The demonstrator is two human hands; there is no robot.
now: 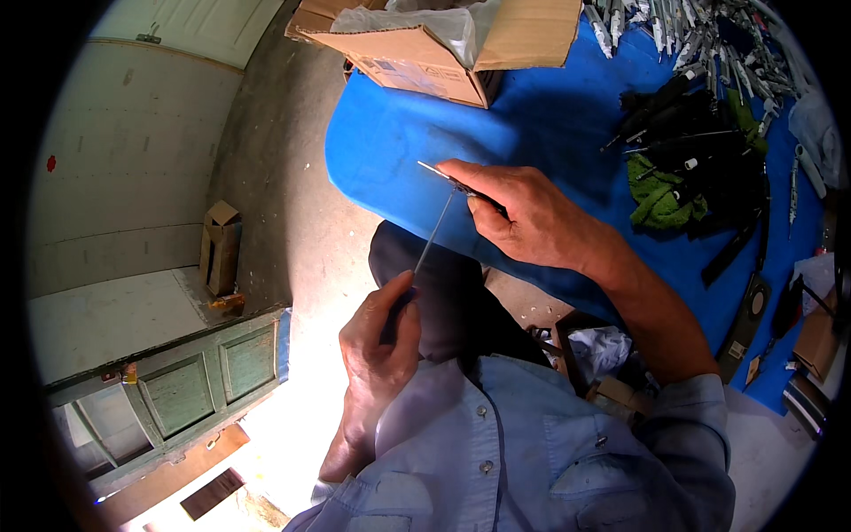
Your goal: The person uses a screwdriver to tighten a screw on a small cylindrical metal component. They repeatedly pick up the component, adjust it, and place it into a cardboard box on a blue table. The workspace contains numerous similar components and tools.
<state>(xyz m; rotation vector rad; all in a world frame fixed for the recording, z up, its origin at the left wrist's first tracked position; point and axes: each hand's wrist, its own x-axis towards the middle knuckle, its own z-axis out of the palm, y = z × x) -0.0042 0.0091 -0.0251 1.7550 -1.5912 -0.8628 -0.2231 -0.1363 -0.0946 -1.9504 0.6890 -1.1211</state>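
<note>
At 12 o'clock, an opened cardboard box (417, 66) at the blue counter (381, 151) has clear plastic lining (434, 31) inside it. Toward 4 o'clock, below the counter, a smaller box (567, 355) holds crumpled whitish plastic (600, 348). A tall carton (220, 253) stands at 9 o'clock, its contents hidden.

The left hand (381, 337), near 7 o'clock, is closed around the dark handle (398, 310) of a tool with a thin metal shaft (434, 232) pointing toward 1 o'clock. The right hand (532, 217), at 2 o'clock, pinches a slim dark piece (464, 188) between thumb and forefinger; its metallic end points toward 10 o'clock. The shaft's tip meets this piece just off centre, at 1 o'clock; whether they touch is too small to tell.
</note>
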